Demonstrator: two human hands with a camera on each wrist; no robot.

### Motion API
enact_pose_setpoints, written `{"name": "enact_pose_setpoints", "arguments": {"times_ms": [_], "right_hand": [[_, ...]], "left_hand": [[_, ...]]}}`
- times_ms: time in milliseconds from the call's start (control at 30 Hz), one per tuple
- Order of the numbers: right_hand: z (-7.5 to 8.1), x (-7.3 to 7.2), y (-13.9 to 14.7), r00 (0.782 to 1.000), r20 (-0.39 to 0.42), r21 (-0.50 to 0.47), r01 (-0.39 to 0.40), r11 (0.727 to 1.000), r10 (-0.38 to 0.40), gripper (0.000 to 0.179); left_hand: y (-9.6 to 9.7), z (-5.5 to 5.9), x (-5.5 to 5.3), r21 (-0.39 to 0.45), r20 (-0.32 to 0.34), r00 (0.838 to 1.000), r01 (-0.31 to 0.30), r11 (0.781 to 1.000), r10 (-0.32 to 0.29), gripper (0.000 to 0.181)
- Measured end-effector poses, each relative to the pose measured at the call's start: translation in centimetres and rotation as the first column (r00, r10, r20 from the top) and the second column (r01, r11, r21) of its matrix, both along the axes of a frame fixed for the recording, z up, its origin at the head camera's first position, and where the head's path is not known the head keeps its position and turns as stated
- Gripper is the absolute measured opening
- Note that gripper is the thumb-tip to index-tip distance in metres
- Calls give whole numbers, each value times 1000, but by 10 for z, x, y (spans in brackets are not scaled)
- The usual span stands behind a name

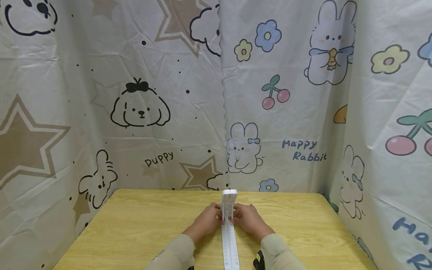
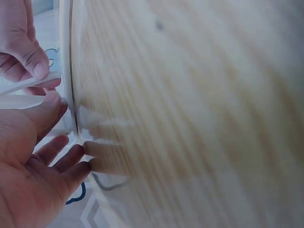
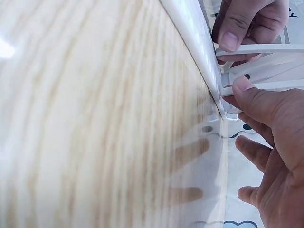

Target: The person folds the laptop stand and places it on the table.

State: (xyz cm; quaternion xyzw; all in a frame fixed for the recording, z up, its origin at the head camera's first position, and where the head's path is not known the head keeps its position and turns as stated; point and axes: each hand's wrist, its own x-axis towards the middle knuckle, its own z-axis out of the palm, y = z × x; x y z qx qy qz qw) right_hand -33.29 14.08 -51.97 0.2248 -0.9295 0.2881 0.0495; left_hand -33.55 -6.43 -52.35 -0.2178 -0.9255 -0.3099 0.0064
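A white plastic piece (image 1: 230, 245) stands in the middle of the table, a long flat strip along the tabletop with an upright part (image 1: 230, 192) at its far end. My left hand (image 1: 206, 222) is at the left side of the upright, and my right hand (image 1: 251, 222) is at the right side. In the right wrist view, my left thumb and fingers pinch one thin white side arm (image 3: 270, 48). There my right thumb and forefinger pinch the other arm (image 3: 285, 85), its remaining fingers spread below. Both grips are close to the strip.
The light wood-grain table (image 1: 135, 225) reaches back to a printed curtain (image 1: 195, 131). More curtain (image 1: 381, 168) hangs along the right side, and another stretch (image 1: 37, 210) along the left. A dark band (image 1: 259, 259) shows at my right sleeve.
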Motion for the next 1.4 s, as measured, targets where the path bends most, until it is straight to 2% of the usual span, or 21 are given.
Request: {"name": "enact_pose_setpoints", "arguments": {"times_ms": [200,300,633,833,967,1067,1167,1300,1400], "right_hand": [[0,-3,-2,1000,-21,-18,16,1000,-16,10],[-1,-4,-3,999,-34,-15,25,1000,-26,11],[1,-7,-2,997,-47,-16,60,998,-61,14],[3,-5,-3,992,-18,-46,123,991,-124,24],[2,-5,-4,990,16,-129,143,981,-142,17],[0,-6,-4,987,79,-239,154,959,-138,19],[0,-7,-2,984,146,-347,144,927,-98,21],[4,-5,0,979,203,-435,109,894,-20,22],[8,-5,3,976,216,-438,94,894,3,25]], "left_hand": [[1,1,-3,2,-35,999,-24,1000,24,5],[1,1,-5,22,-29,999,-42,999,43,6],[4,3,-13,163,137,987,-107,981,85,15],[4,6,-8,195,126,982,-163,967,140,22],[4,5,-5,213,115,977,-203,956,182,21],[5,4,-4,270,89,974,-224,937,207,17],[6,2,-3,375,74,975,-220,900,207,19],[6,2,-4,497,93,982,-186,847,162,19],[5,5,-4,540,131,985,-167,825,113,19]]}}
